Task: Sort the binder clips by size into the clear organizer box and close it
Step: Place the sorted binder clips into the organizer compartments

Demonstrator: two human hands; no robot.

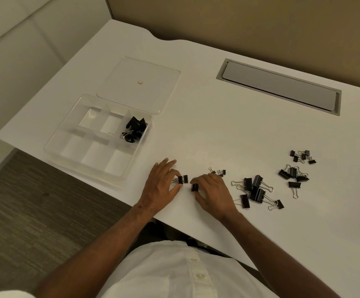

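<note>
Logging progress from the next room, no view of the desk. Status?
Left hand pinching clip, right hand on another clip. Organizer box open, one compartment filled, lid behind it. Loose clips unsorted, nothing blocking.

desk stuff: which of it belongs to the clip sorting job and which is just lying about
Part of the job:
- organizer box, clips in one compartment
- its lid, lying off
- loose binder clips
- clips at the left hand and right hand

Just there:
- grey cable flap set in the desk
</note>
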